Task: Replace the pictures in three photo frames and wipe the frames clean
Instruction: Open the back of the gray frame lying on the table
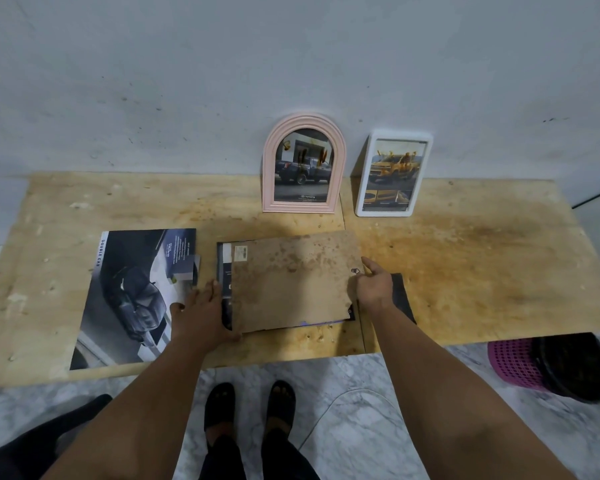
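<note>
A stained brown backing board (291, 278) lies skewed on top of a black photo frame (223, 268) that rests face down in the middle of the plywood table (482, 265). My left hand (198, 315) lies at the board's left edge, fingers straight, thumb under its near corner. My right hand (374, 285) holds the board's right edge, thumb on top beside a small metal hanger (355, 270). A pink arched frame (303, 164) and a white frame (392, 174) lean on the wall, each with a truck picture.
A large car brochure (132, 299) lies left of the frame, with a small cut-off piece (184, 263) on it. A dark sheet (403, 296) pokes out under my right wrist. A pink basket with a black bag (551, 365) stands on the marble floor at right.
</note>
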A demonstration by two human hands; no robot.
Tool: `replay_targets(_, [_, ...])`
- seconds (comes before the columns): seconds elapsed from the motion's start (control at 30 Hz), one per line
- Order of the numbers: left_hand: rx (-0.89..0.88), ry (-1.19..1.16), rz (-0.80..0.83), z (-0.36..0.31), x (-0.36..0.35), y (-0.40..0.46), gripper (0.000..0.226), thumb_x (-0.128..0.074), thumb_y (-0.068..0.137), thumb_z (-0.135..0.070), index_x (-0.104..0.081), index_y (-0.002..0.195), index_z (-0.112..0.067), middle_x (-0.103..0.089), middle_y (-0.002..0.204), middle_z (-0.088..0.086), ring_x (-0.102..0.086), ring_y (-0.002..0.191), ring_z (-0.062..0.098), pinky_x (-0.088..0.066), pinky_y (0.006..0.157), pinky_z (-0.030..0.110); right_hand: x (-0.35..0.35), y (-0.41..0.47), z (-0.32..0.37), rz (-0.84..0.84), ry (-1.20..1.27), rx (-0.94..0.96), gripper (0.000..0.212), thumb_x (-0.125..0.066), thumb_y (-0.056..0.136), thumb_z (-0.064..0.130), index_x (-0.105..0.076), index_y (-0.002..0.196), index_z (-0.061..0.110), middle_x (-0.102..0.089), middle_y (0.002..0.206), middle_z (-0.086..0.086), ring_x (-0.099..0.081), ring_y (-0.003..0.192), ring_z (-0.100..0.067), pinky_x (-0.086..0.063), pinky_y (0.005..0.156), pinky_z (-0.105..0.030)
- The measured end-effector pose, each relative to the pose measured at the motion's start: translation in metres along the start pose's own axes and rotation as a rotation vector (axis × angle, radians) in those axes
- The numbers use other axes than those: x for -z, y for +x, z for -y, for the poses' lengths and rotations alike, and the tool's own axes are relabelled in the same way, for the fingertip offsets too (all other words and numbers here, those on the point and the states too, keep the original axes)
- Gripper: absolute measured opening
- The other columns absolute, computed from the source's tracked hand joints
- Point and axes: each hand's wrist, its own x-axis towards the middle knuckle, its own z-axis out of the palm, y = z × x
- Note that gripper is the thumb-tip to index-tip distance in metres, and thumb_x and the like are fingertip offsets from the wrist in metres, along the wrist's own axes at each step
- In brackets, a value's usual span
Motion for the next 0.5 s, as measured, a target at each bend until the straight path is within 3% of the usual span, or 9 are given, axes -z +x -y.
replay_targets(0.27, [0.011, -0.005, 0.02, -0.001, 0.001, 0.001, 0.136, -0.074, 0.072, -0.074, 0.007, 0.163, -0.014, -0.012, 0.172, 0.004, -0.013, 0.157, 0.032, -0.031, 0.116, 0.056, -0.005, 0.002, -0.001, -0.051, 0.031, 0.016, 0.052, -0.047, 0.098, -0.009, -0.051, 0.147, 0.009, -0.054, 0.148, -0.013, -0.054, 0.134, -0.028, -0.047, 0.111, -0.039])
replay_targets(0.5, [0.016, 0.0, 0.027, -0.002, 0.001, 0.002, 0.136, -0.075, 0.071, -0.072, 0.008, 0.163, -0.014, -0.012, 0.171, 0.005, -0.013, 0.157, 0.033, -0.031, 0.116, 0.056, -0.016, -0.006, -0.008, -0.164, 0.121, 0.033, 0.052, -0.044, 0.099, -0.006, -0.058, 0.142, 0.018, -0.056, 0.146, -0.01, -0.057, 0.13, -0.027, -0.048, 0.109, -0.033])
